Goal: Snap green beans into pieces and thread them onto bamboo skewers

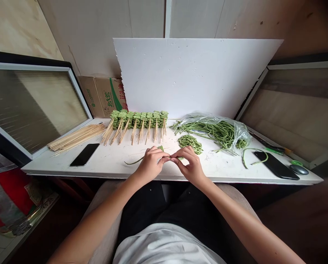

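My left hand point(152, 164) and my right hand point(190, 164) meet over the table's front part, thumbs and fingers pinched close together. Between them they grip a long green bean point(133, 162), whose tail sticks out to the left of my left hand. A short bit of green shows at my right fingertips. Just behind my right hand lies a heap of short cut bean pieces point(190, 143). A few pieces point(161, 148) lie right behind my left hand. Farther back, several bundles of skewered beans point(142, 121) stand in a row, their sticks pointing toward me.
Loose bamboo skewers point(77, 136) and a phone point(84, 154) lie at the left. On the right are long beans in a clear bag point(221, 132), a black phone point(275, 165), a mouse point(299, 169) and a single bean point(243, 157). A white board point(197, 77) stands behind.
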`<state>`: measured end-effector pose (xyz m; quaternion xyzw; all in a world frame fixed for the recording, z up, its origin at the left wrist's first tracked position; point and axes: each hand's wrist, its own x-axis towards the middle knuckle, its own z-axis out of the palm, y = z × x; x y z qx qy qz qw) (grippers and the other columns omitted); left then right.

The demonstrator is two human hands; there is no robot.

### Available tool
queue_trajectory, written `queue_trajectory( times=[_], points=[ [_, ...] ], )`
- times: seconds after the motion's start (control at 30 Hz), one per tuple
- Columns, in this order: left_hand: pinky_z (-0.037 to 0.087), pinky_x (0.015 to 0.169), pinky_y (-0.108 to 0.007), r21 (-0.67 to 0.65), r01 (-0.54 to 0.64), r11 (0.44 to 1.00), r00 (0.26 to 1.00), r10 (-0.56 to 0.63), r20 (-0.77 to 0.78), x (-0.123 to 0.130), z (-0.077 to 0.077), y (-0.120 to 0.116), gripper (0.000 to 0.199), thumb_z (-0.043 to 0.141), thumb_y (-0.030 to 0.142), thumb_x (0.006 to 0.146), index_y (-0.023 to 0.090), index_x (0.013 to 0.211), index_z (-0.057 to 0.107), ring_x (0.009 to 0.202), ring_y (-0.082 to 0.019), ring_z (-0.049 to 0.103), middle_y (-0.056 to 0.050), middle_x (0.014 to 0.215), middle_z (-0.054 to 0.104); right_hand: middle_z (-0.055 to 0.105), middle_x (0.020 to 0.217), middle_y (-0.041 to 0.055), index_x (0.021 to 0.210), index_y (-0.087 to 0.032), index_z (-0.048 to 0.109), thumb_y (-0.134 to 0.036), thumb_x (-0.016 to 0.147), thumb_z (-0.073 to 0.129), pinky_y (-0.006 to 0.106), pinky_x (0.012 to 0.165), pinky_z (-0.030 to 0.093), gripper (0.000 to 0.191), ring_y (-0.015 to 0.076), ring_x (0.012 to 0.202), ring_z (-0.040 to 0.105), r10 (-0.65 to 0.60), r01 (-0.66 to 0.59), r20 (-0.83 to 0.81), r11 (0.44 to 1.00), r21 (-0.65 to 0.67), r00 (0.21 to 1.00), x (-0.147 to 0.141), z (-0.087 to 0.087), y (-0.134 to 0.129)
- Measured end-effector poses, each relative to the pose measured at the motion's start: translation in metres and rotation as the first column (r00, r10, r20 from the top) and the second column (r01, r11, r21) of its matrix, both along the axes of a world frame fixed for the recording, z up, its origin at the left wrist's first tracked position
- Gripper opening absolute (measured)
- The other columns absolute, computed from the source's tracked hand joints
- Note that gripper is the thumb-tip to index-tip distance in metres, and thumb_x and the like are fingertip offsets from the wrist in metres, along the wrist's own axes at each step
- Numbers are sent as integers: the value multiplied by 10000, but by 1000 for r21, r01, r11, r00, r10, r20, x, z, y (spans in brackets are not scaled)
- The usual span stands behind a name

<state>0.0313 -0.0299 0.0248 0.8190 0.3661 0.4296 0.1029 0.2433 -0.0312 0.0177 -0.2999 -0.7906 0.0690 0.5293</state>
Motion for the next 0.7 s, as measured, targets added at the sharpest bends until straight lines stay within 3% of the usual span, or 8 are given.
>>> queue_trajectory(
  times=[0.23, 0.37, 0.5, 0.57, 0.7],
  points=[
    [480, 874, -408, -66, 24, 998, 1000, -22, 22, 8, -9, 1, 179, 722, 167, 976, 218, 833, 816, 864, -234, 574, -39, 815, 792, 695, 850, 46, 886, -240, 704, -154, 1009, 628, 411, 843, 458, 168, 245, 889, 543, 22, -23, -8, 990, -140, 1000, -2, -14, 5],
    [516, 828, -391, -124, 113, 986, 991, -102, 91, 6, -13, 5, 245, 677, 92, 928, 234, 790, 822, 862, -242, 580, -46, 772, 787, 707, 828, 43, 848, -245, 716, -295, 1017, 685, 429, 890, 466, 179, 253, 910, 593, 120, -131, -60, 958, -256, 991, -1, -18, 7],
    [540, 804, -378, -165, 172, 971, 974, -143, 179, -9, -12, 18, 223, 661, 143, 944, 220, 820, 829, 836, -238, 636, -61, 734, 771, 708, 823, 46, 836, -243, 723, -456, 1025, 690, 449, 931, 476, 287, 250, 904, 622, 219, -233, -81, 931, -282, 972, 1, -12, 7],
    [554, 780, -354, -220, 201, 955, 959, -146, 242, -18, -10, 25, 190, 678, 228, 971, 192, 874, 836, 791, -215, 679, -77, 786, 778, 709, 861, 56, 875, -251, 765, -477, 1006, 716, 462, 948, 472, 266, 255, 929, 623, 167, -168, -24, 955, -243, 986, 6, -11, 11],
    [540, 763, -301, -307, 137, 942, 977, -77, 198, -26, -10, 31, 236, 647, 310, 1029, 188, 1038, 848, 846, -197, 710, -90, 922, 777, 703, 924, 90, 936, -292, 849, -456, 966, 768, 493, 911, 478, 185, 300, 995, 577, -127, 137, 151, 989, -54, 980, 25, -28, 35]
  ],
)
